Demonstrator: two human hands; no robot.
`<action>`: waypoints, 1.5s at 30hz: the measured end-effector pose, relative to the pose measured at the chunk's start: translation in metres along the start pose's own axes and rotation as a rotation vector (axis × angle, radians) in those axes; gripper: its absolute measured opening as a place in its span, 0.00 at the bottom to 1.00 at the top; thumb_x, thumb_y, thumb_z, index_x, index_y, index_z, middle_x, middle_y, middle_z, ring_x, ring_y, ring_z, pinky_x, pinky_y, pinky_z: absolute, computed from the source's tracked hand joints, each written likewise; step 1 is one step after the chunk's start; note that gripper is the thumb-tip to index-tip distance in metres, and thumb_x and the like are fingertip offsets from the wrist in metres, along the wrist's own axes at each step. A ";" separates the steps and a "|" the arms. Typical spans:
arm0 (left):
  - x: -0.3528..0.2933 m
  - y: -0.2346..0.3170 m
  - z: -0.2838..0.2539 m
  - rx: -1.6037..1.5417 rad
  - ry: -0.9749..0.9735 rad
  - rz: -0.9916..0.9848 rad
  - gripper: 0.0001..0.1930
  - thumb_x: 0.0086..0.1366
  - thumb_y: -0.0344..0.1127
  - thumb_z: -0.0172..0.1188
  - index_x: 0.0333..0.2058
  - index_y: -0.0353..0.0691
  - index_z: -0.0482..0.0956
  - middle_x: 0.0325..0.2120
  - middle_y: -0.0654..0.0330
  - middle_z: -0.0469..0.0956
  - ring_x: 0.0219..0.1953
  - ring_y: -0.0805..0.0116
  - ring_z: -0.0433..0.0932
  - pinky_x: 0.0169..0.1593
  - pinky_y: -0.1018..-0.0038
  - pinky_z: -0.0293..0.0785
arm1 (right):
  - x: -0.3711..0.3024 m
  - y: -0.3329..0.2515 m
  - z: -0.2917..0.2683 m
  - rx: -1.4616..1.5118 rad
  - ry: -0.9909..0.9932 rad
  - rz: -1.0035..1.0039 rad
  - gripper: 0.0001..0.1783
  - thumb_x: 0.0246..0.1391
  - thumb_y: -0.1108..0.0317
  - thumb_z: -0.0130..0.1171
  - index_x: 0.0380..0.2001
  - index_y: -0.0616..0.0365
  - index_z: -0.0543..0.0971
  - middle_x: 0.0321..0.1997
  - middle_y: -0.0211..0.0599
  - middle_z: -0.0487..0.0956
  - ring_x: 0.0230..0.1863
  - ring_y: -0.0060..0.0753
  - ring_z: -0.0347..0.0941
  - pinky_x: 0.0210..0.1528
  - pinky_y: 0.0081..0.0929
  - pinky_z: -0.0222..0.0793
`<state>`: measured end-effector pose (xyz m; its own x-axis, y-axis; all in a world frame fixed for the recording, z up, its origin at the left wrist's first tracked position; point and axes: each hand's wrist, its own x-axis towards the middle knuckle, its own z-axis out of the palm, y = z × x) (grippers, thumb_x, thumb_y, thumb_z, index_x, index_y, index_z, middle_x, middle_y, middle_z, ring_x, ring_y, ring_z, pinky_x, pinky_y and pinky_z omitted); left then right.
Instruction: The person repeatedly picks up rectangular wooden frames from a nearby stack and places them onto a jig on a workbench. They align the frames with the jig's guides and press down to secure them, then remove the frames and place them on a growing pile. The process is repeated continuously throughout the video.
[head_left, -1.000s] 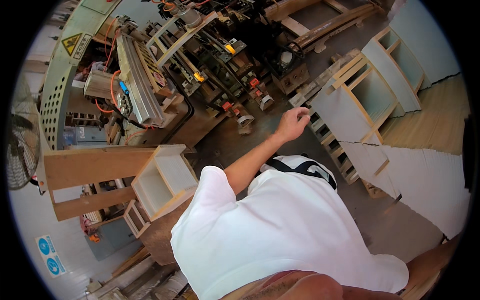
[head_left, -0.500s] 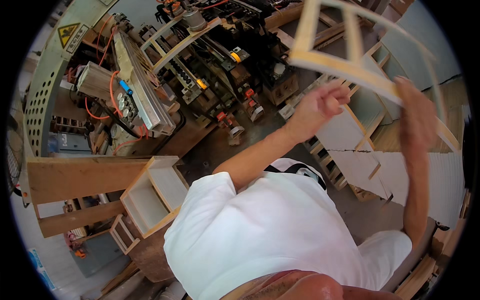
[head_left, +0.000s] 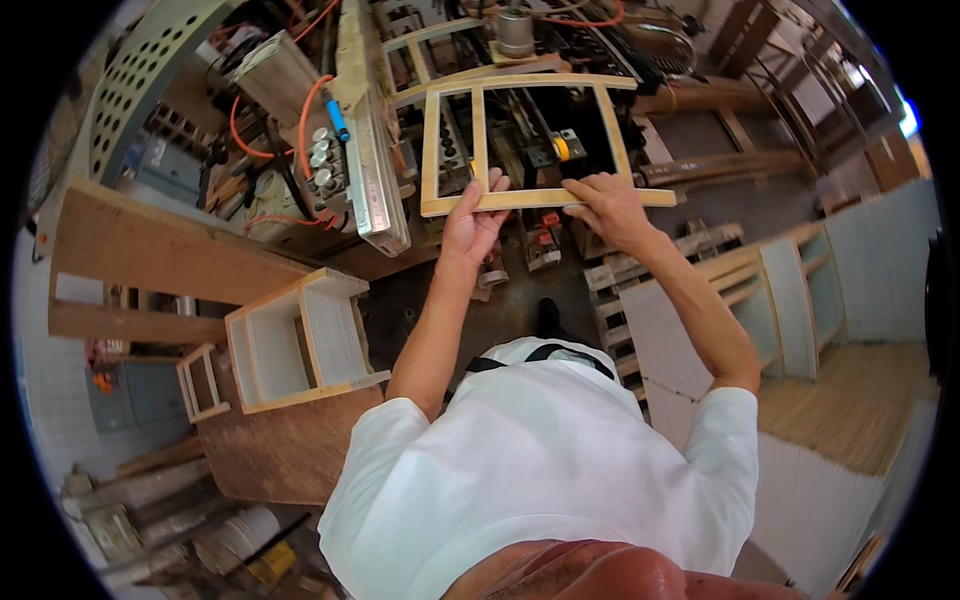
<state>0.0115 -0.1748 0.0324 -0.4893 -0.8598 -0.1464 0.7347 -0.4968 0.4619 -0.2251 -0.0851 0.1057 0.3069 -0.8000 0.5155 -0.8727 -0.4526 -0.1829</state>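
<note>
Both hands hold a light wooden frame (head_left: 540,200) with two long rails and several crosspieces, out in front of me over the machine. My left hand (head_left: 474,224) is closed around the near rail, by the foot of an inner crosspiece. Farther along the same rail, toward its right end, my right hand (head_left: 612,208) grips with its fingers over the top. Just beyond, a second wooden frame (head_left: 445,40) lies on the machine, partly hidden behind the held one. A metal cylinder (head_left: 515,34) stands at the far side.
To the left, a white-panelled wooden case (head_left: 268,345) rests on a brown board (head_left: 275,450), with a small wooden frame (head_left: 203,385) beside it. A metal beam (head_left: 375,190) and orange hoses flank the machine. White panels (head_left: 665,320) and a pallet (head_left: 610,300) stand to the right.
The frame has come from the upper right to in front of me and turned level. My left hand, free before, now holds it too. My view has swung to the right.
</note>
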 end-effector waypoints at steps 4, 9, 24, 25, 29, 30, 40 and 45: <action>0.033 0.025 -0.036 0.005 0.121 0.128 0.23 0.69 0.40 0.51 0.58 0.35 0.65 0.56 0.54 0.70 0.60 0.59 0.68 0.63 0.59 0.62 | 0.051 0.024 0.047 0.107 0.010 -0.093 0.19 0.44 0.60 0.65 0.41 0.55 0.79 0.29 0.37 0.76 0.33 0.43 0.73 0.36 0.39 0.66; 0.040 0.024 -0.047 0.032 0.179 0.195 0.23 0.69 0.41 0.51 0.58 0.35 0.64 0.58 0.55 0.69 0.61 0.61 0.67 0.63 0.61 0.62 | 0.054 0.045 0.076 0.187 -0.060 -0.132 0.19 0.46 0.59 0.64 0.42 0.53 0.77 0.31 0.35 0.75 0.36 0.42 0.72 0.39 0.38 0.66; 0.037 0.021 -0.037 0.026 0.210 0.170 0.24 0.69 0.36 0.52 0.60 0.34 0.61 0.60 0.54 0.64 0.63 0.59 0.63 0.65 0.59 0.62 | 0.058 0.066 0.076 0.250 -0.117 -0.125 0.21 0.45 0.59 0.64 0.44 0.53 0.78 0.31 0.32 0.75 0.35 0.39 0.70 0.38 0.37 0.65; 0.038 0.021 -0.035 0.022 0.197 0.172 0.23 0.69 0.36 0.52 0.59 0.35 0.62 0.60 0.53 0.65 0.63 0.59 0.64 0.64 0.59 0.63 | 0.059 0.068 0.077 0.239 -0.116 -0.131 0.21 0.45 0.59 0.64 0.44 0.53 0.79 0.31 0.32 0.75 0.35 0.39 0.70 0.38 0.37 0.65; 0.058 0.022 -0.031 0.019 0.178 0.202 0.21 0.69 0.37 0.51 0.58 0.35 0.64 0.58 0.53 0.67 0.63 0.58 0.64 0.64 0.58 0.64 | 0.075 0.082 0.080 0.228 -0.107 -0.109 0.19 0.46 0.59 0.62 0.43 0.53 0.79 0.32 0.33 0.75 0.37 0.40 0.70 0.40 0.37 0.64; 0.064 0.026 -0.032 0.051 0.193 0.220 0.22 0.70 0.38 0.50 0.58 0.34 0.63 0.58 0.52 0.67 0.63 0.57 0.64 0.64 0.58 0.63 | 0.080 0.083 0.083 0.213 -0.099 -0.104 0.19 0.47 0.60 0.62 0.43 0.54 0.79 0.33 0.34 0.76 0.38 0.40 0.70 0.41 0.37 0.64; 0.141 0.062 -0.008 -0.041 0.195 0.295 0.24 0.70 0.40 0.49 0.59 0.31 0.60 0.61 0.46 0.61 0.65 0.49 0.59 0.67 0.53 0.57 | 0.196 0.129 0.132 -0.209 0.029 -0.365 0.10 0.43 0.67 0.56 0.32 0.56 0.80 0.31 0.30 0.78 0.41 0.35 0.69 0.46 0.32 0.61; 0.145 0.055 0.008 0.046 0.246 0.243 0.24 0.69 0.42 0.50 0.55 0.29 0.64 0.58 0.46 0.66 0.63 0.48 0.62 0.66 0.53 0.59 | 0.261 0.153 0.157 -0.513 -0.105 -0.446 0.08 0.42 0.65 0.56 0.23 0.53 0.83 0.26 0.29 0.79 0.42 0.33 0.69 0.49 0.30 0.59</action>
<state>-0.0226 -0.3262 0.0432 -0.1704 -0.9579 -0.2310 0.7914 -0.2727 0.5471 -0.2192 -0.4244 0.0810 0.6913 -0.6259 0.3610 -0.7158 -0.5249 0.4606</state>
